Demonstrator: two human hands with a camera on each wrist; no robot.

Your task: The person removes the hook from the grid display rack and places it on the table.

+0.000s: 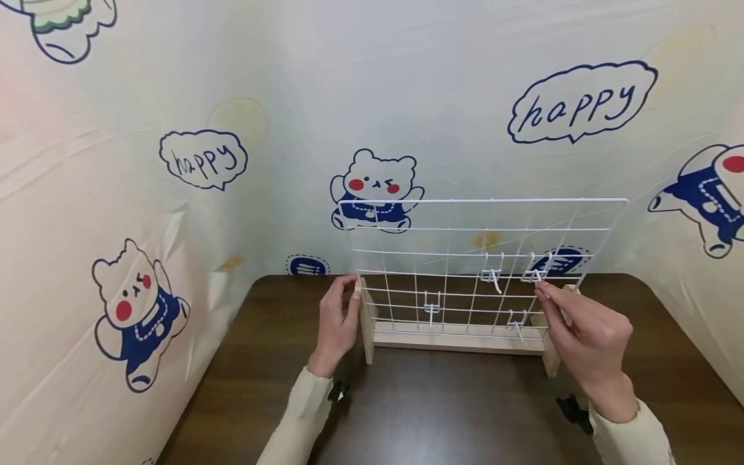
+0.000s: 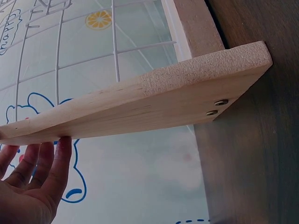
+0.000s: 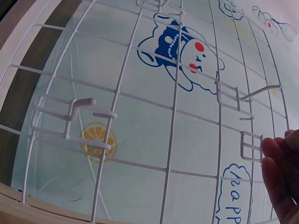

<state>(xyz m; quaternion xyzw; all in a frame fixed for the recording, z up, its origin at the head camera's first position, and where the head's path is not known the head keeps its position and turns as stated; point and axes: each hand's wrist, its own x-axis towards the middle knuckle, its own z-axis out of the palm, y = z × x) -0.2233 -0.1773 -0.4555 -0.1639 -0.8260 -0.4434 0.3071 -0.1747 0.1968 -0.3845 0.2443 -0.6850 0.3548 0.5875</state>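
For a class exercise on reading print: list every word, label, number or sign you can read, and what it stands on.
"happy": left speech bubble on the backdrop, head view.
"happy": right speech bubble, same backdrop.
"happ": cut-off speech bubble, right wrist view.
Only partly legible: small speech bubble, left wrist view.
Unreadable: lettering on the blue badges, head view.

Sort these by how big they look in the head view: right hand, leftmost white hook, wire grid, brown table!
1. Brown table
2. Wire grid
3. Right hand
4. Leftmost white hook
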